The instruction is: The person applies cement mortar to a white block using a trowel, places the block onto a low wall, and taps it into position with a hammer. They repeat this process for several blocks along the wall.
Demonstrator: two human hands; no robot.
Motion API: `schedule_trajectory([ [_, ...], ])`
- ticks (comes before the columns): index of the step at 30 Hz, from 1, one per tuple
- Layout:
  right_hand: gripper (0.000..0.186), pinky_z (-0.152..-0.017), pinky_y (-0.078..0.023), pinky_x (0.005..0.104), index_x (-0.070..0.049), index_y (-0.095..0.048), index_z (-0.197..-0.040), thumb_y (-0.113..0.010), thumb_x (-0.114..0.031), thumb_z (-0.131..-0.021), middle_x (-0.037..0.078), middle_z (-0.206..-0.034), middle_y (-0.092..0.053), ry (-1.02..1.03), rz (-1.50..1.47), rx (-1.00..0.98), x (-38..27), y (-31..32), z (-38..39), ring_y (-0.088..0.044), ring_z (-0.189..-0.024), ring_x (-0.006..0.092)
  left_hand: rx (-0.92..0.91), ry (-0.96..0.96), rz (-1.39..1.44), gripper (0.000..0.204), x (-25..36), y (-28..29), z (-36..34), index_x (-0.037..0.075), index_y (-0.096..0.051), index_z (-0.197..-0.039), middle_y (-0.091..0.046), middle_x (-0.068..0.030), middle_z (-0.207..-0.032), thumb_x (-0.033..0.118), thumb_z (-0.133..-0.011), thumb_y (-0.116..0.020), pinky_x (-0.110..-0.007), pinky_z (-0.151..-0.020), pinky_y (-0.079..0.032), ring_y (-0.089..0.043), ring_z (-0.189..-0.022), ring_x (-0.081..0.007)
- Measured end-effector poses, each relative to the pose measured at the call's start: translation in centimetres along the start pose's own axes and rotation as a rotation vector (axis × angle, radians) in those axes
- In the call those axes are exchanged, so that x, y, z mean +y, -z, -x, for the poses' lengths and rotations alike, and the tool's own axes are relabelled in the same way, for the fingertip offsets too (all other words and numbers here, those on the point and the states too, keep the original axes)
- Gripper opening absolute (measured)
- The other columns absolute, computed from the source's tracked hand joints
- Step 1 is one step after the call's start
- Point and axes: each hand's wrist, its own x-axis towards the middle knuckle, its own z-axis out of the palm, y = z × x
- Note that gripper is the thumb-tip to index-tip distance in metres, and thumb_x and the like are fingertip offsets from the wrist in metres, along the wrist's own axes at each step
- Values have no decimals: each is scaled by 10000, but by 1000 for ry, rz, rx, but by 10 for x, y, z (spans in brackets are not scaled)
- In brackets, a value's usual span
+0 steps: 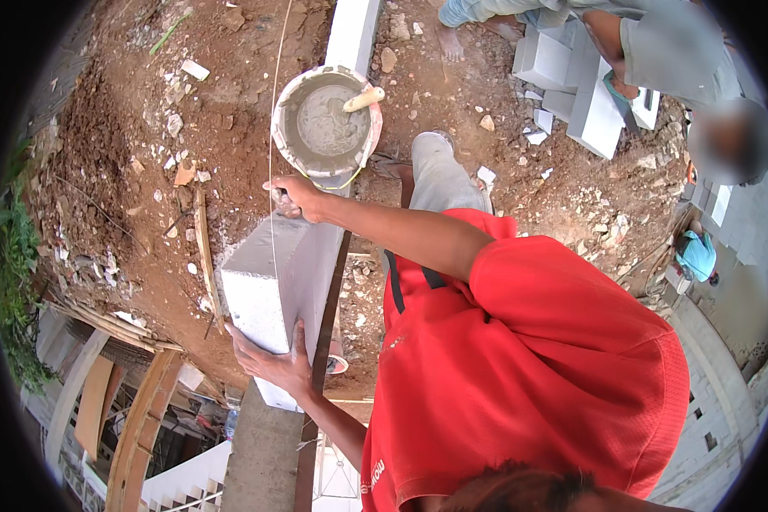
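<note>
Hands: left hand [273,365] spread, gripping pale block [297,277]; right hand [296,200] curled beside bucket [375,130], grip content undeterminable

My feed: bright, diffuse daylight; soft shadows; white block [254,300], end face glaring, nearly washed out; pale masonry [701,352] bowed near the black rim; blurred patches over a co-worker [676,53].

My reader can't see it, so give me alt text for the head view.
A person in a red shirt has their left hand spread on a long pale block and their right hand curled at its far end. Just beyond is a bucket of wet-looking grey mortar holding a handled tool; another person is beside more pale blocks on rubble-strewn earth.
</note>
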Motion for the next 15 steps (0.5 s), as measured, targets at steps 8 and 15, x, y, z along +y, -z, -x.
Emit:
schedule_trajectory([
  [8,480,-560,-538,309,-45,-482,-1501,-434,-84,-1025,192,-1000,-767,208,399,42,-104,170,106,-671,-624,176,-95,-16,-115,1294,-22,-2,6,109,-204,-1658,-348,-250,-1605,736,-700,-807,-655,-1193,-248,-317,-1488,-438],
  [15,304,-691,-618,420,31,-684,-1210,-583,-147,-986,184,-1046,-776,228,453,648,-99,424,246,-763,-818,284,178,-280,175,1063,41,28,-33,91,-304,-1624,-346,-236,-1621,652,-838,-747,-612,-1218,-293,-327,-1505,-412],
])
